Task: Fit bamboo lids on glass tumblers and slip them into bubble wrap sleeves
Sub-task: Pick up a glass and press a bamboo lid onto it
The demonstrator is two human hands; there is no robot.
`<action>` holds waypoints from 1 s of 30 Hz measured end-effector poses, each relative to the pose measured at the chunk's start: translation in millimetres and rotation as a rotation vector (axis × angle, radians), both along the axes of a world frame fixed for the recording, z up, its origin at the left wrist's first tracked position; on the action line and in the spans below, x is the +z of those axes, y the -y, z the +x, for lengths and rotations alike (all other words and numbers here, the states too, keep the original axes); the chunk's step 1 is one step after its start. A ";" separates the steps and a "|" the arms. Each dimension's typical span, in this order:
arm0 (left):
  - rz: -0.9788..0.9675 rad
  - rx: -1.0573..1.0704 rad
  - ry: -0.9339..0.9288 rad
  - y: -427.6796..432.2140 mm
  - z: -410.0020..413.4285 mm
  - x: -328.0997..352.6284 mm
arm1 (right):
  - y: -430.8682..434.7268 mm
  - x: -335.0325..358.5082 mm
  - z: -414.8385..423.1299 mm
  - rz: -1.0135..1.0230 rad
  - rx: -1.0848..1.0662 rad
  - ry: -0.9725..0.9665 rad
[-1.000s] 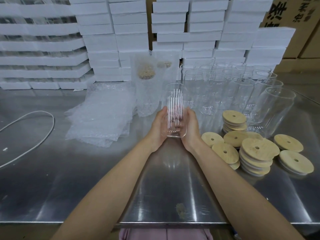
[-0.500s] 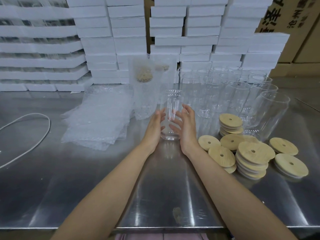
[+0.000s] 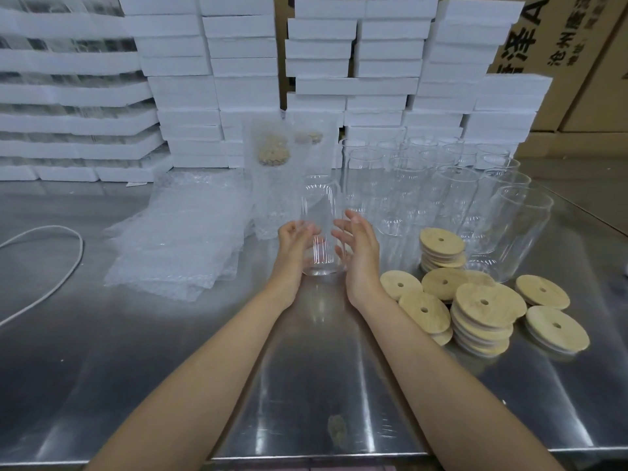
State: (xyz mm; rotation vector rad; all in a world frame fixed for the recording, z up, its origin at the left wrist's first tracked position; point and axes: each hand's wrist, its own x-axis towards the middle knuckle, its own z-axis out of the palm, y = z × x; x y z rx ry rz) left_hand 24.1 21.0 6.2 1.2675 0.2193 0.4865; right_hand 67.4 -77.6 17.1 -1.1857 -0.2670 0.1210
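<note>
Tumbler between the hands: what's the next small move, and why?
Probably the right hand should reach for the nearest loose bamboo lid and bring it over the tumbler. The tumbler stands upright on the steel table, mouth open and lidless. The left hand and right hand flank it, fingers relaxed, holding no lid. The lids lie to the right.

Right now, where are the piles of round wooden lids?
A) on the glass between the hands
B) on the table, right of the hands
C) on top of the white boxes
B: the bamboo lids lie stacked on the metal table beside the right hand, and the tumbler next to that hand has no lid.
</note>
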 end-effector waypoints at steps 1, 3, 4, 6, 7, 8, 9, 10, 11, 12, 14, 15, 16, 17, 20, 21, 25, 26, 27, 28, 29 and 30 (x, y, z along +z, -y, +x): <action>-0.074 -0.027 0.012 -0.5 -0.4 2.3 | -0.9 -0.1 0.5 -0.004 0.015 -0.020; -0.178 -0.093 0.021 -1.3 -1.3 5.9 | -3.7 -0.9 -1.3 -0.013 0.083 -0.061; -0.203 -0.118 0.018 -1.1 -2.0 7.1 | -5.1 -1.6 -3.0 -0.023 0.124 -0.077; -0.215 -0.143 0.023 0.0 -3.0 8.3 | -6.8 -2.7 -5.1 -0.033 0.186 -0.098; -0.211 -0.154 0.030 0.1 -3.2 8.4 | -7.0 -2.7 -5.8 -0.033 0.202 -0.100; -0.206 -0.164 0.035 0.1 -3.9 8.8 | -6.9 -2.6 -6.0 -0.034 0.209 -0.096; -0.193 -0.172 0.033 -0.6 -4.1 8.8 | -6.8 -2.3 -6.3 -0.036 0.211 -0.087; -0.175 -0.173 0.024 -1.0 -4.0 9.0 | -6.7 -1.8 -6.7 -0.037 0.215 -0.073; -0.152 -0.162 0.009 -1.3 -3.1 8.7 | -6.4 -1.6 -7.0 -0.038 0.221 -0.060; -0.129 -0.141 -0.006 -1.3 -2.1 8.5 | -6.4 -1.2 -7.3 -0.037 0.225 -0.046; -0.073 -0.067 -0.025 -0.4 0.6 7.2 | -6.5 -0.5 -8.3 -0.038 0.218 -0.011; -0.042 -0.033 -0.025 -0.1 1.4 6.1 | -6.6 0.0 -8.7 -0.035 0.214 -0.003; -0.012 -0.008 -0.025 0.1 1.4 5.2 | -6.5 0.0 -8.9 -0.023 0.208 -0.003; 0.022 0.010 -0.029 -0.3 1.1 3.9 | -5.9 -0.3 -9.5 -0.011 0.200 0.000; 0.171 0.042 -0.046 -1.8 0.1 -1.2 | -3.3 -2.0 -12.1 -0.010 0.137 0.055; 0.214 0.064 -0.045 -2.1 0.2 -2.6 | -2.7 -1.8 -12.8 -0.027 0.104 0.078; 0.301 0.102 -0.001 0.5 -1.6 -2.1 | -0.2 -0.4 -14.4 -0.069 -0.017 0.202; 0.299 0.058 -0.001 1.4 -2.2 -1.8 | 0.7 0.0 -14.2 -0.074 -0.025 0.233; 0.307 0.010 -0.012 2.0 -3.5 -1.9 | 1.4 0.6 -14.4 -0.086 -0.028 0.263; 0.323 -0.032 -0.024 2.5 -4.9 -2.1 | 1.7 1.5 -14.7 -0.097 -0.030 0.287; 0.333 -0.061 -0.022 2.6 -5.5 -2.7 | 1.9 2.1 -14.6 -0.100 -0.032 0.307; 0.335 -0.074 -0.005 2.9 -5.6 -2.9 | 1.8 2.5 -14.2 -0.095 -0.039 0.326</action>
